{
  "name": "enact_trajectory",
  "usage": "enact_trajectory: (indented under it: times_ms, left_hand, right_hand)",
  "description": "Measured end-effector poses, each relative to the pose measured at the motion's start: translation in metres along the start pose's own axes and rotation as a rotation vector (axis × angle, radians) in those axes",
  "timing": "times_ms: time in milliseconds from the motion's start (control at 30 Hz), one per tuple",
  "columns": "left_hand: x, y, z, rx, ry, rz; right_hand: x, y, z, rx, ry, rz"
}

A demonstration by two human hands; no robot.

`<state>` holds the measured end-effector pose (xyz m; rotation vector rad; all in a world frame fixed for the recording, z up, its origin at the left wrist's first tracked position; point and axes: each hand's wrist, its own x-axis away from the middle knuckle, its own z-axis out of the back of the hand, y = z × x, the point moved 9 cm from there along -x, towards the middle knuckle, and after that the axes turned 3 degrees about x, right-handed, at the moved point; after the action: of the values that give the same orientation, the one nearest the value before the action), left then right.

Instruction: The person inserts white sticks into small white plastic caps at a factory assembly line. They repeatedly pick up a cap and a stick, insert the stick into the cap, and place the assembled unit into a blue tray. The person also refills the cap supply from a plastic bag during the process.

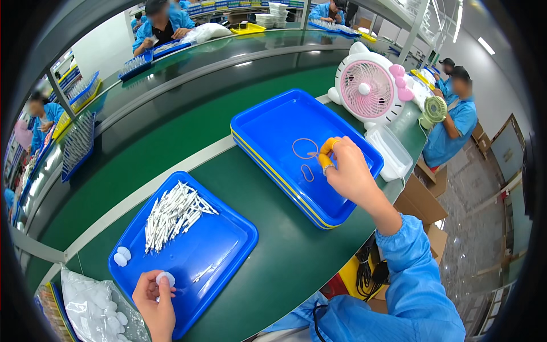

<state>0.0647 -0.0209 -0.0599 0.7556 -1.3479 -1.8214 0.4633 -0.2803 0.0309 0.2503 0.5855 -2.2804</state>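
My left hand (155,303) is closed in a pinch on a white round disc (165,278), above the near corner of a blue tray (242,231). In that tray lie a heap of thin white sticks (174,216), a few loose ones, and white discs (122,256) at the left edge. My right hand (352,172), with orange finger cots (327,153) on its fingers, reaches into the top tray (273,117) of a blue and yellow stack. Its curled fingertips meet the edge of a rubber band (294,146). A smaller rubber band (305,175) lies beside it.
A clear bag of white discs (97,308) stands at the lower left. A pink and white fan (365,88) and a clear plastic box (390,151) stand beyond the stack. Green conveyor belt (171,122) runs behind. Several people work around; cardboard boxes (421,199) are at right.
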Motion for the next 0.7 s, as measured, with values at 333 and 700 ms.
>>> enact_trajectory:
  times_ms: [333,700]
  left_hand:
    - [0.002,-0.009,0.003,-0.05,-0.01,-0.029]
    - [0.006,0.016,-0.004,-0.094,-0.013,-0.084]
  right_hand:
    - [0.008,-0.014,-0.045,0.119,-0.206,0.077]
    - [0.0,0.009,-0.037,-0.26,-0.359,0.036]
